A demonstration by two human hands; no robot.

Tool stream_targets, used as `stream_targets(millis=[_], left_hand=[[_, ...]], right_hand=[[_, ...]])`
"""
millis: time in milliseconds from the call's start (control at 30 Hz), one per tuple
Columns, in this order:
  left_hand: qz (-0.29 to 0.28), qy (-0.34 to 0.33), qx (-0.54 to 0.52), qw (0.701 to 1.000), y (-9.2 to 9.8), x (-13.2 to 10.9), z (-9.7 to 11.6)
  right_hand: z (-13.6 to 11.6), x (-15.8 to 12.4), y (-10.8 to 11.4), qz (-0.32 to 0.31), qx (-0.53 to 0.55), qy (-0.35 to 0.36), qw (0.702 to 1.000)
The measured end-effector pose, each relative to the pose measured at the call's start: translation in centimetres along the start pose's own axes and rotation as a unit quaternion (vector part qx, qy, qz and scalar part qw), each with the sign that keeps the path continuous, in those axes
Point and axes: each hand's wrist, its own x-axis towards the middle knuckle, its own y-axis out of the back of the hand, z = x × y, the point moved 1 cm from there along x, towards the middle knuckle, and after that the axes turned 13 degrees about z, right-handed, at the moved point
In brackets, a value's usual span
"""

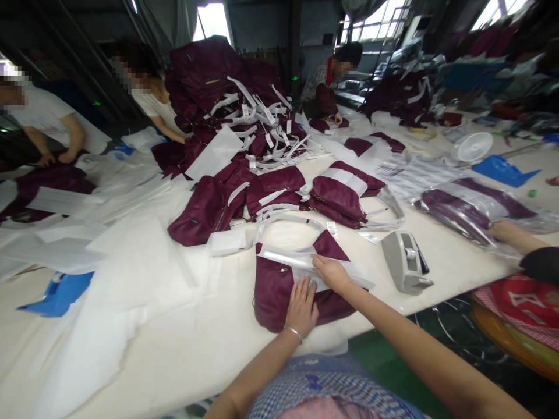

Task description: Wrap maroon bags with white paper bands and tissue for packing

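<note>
A burgundy handbag (271, 295) lies on the white table in front of me, its strap (293, 220) wrapped in pale material and looped away from me. My left hand (302, 306) rests flat on the bag's front with the fingers spread. Across the upper part of the bag runs a translucent white wrapping sheet (283, 256). My right hand (331, 272) has its fingers closed on this sheet near the middle of the bag. Just right of the bag stands a grey tape dispenser (399, 263).
More burgundy bags (201, 210) lie beyond mine, before a tall heap of bags (209, 75). White sheets (131, 273) spread over the left. Blue tape dispensers (61, 295) sit at both sides. A co-worker's hand (509, 235) touches a plastic-bagged handbag (476, 203) at right. Other people work behind.
</note>
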Motion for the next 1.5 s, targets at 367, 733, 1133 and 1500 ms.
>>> stream_targets(millis=[367, 733, 1133, 1500], left_hand=[[0.003, -0.002, 0.0, 1.0, -0.1, -0.1, 0.0], [0.009, 0.003, -0.006, 1.0, 0.1, 0.0, 0.0], [-0.034, -0.013, 0.07, 0.997, -0.7, 0.1, 1.2], [-0.134, -0.086, -0.013, 0.987, 1.5, -0.2, -0.4]], right_hand=[[2.9, 4.5, 0.1, -0.107, 0.05, -0.079, 0.99], [3.3, 5.1, 0.1, -0.107, 0.069, -0.108, 0.986], [4.0, 1.4, 4.7, -0.038, 0.17, -0.102, 0.979], [7.2, -20.4, 7.9, 0.105, 0.152, -0.13, 0.974]])
